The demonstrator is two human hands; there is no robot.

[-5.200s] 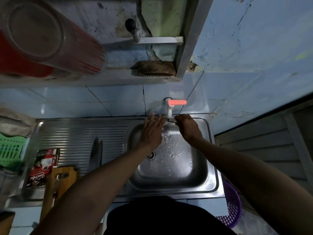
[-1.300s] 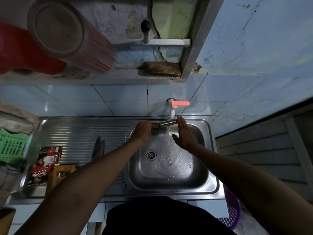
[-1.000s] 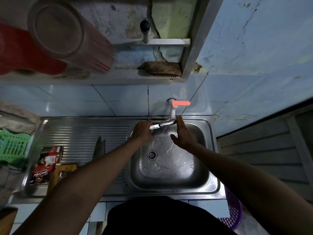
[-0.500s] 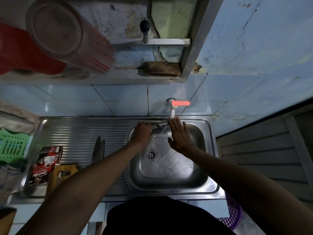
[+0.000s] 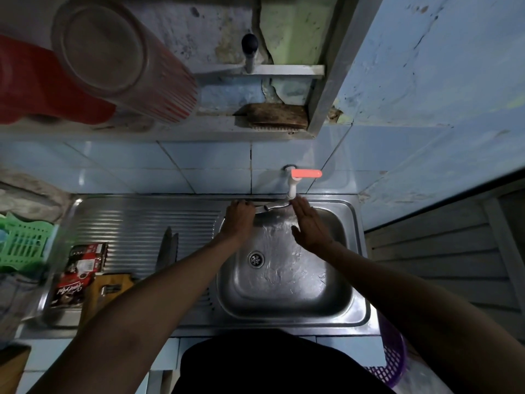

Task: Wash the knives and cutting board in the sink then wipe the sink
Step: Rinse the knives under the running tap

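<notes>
My left hand (image 5: 238,220) grips the handle of a knife (image 5: 274,206) at the back of the steel sink (image 5: 287,297), its blade lying under the white tap with the orange lever (image 5: 297,180). Flat and straight-fingered, my right hand (image 5: 308,226) reaches the blade's tip under the spout. Water wets the basin around the drain (image 5: 256,259). Two more knives (image 5: 167,251) lie on the ribbed draining board (image 5: 136,226). A wooden cutting board (image 5: 106,294) rests at the draining board's front edge, partly behind my left forearm.
A red printed packet (image 5: 81,273) lies left of the cutting board. A green plastic basket (image 5: 22,243) stands at far left, a purple basket (image 5: 390,362) low on the right. A shelf overhead carries a ribbed tumbler (image 5: 122,58), a red container and a scrubbing brush (image 5: 272,116).
My right hand has shifted from over the blade to its right end, and the blade shows again. My left hand keeps hold of the handle.
</notes>
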